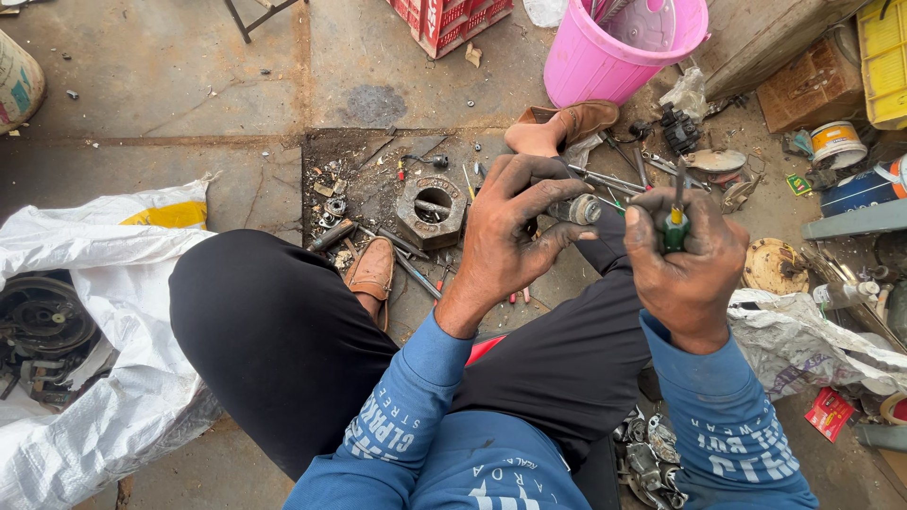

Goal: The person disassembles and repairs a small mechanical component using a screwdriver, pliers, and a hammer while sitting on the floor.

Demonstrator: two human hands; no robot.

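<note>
- While a small round metal part (584,209) is pinched at the fingertips of the left hand (505,231), a screwdriver with a green and yellow handle (674,227) is gripped in the right hand (688,269), its shaft pointing up and away.
- The left hand is seen half open: fingers spread and curled, only the tips closed on the part, which is held above the lap, just beside the screwdriver.
- The right hand is wrapped tightly around the handle, fist closed.
- Judged from this, the step in hand is the working of the part with the tool; the tip has not yet been brought onto it.
- For the next move, the tip would need to be lined up with the part while the part is kept steady.
- On the floor (189,94) beyond the hands, a heavy hexagonal metal block (432,210) is seen among loose tools and scraps.
- Brown shoes (371,274) are worn on the crossed legs.
- Farther off, a pink bucket (614,52) stands ahead, and a white sack (104,283) lies to the left.
</note>
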